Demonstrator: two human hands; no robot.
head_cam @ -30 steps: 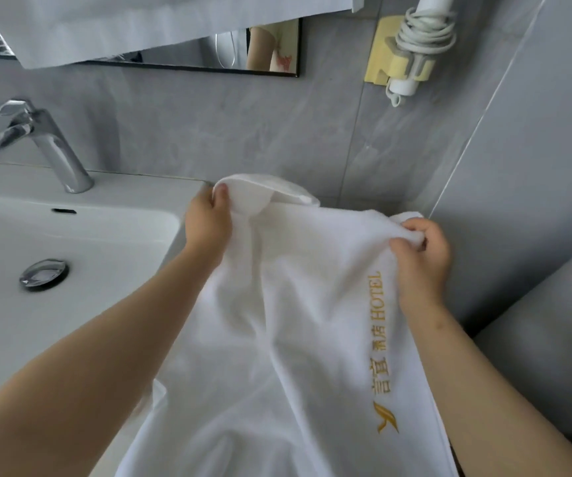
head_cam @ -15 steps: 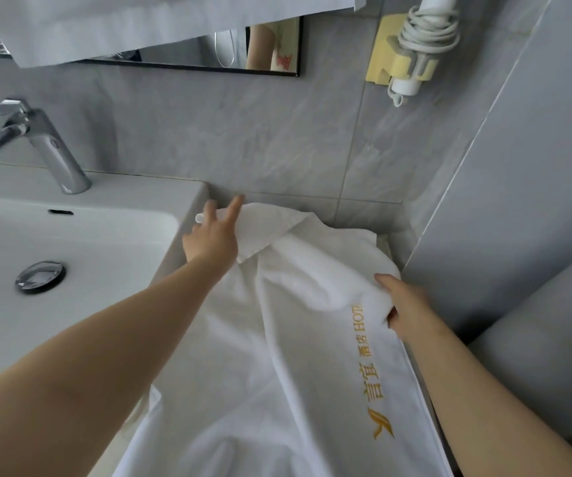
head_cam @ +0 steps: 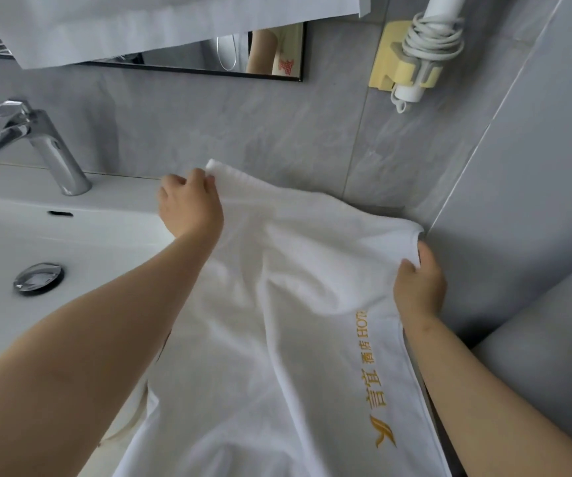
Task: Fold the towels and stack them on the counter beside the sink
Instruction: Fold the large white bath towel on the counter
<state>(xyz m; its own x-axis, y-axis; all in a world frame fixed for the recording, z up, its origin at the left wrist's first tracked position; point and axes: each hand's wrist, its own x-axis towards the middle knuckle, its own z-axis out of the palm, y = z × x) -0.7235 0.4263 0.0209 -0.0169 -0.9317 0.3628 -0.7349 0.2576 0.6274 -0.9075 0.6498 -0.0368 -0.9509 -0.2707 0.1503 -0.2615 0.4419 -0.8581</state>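
By the sink (head_cam: 71, 242), the left hand (head_cam: 188, 208) pinches the towel (head_cam: 295, 304) at eleven o'clock. The right hand (head_cam: 418, 287) grips its three o'clock edge, fingers partly hidden.

towel (head_cam: 295, 304) runs off bottom edge, lower part unseen. faucet (head_cam: 47, 149) spout cut at left edge. dryer (head_cam: 429, 46) top cut off. cloth (head_cam: 140, 22) hides most of mirror (head_cam: 209, 56). right hand (head_cam: 418, 287) fingertips tucked under towel hem.
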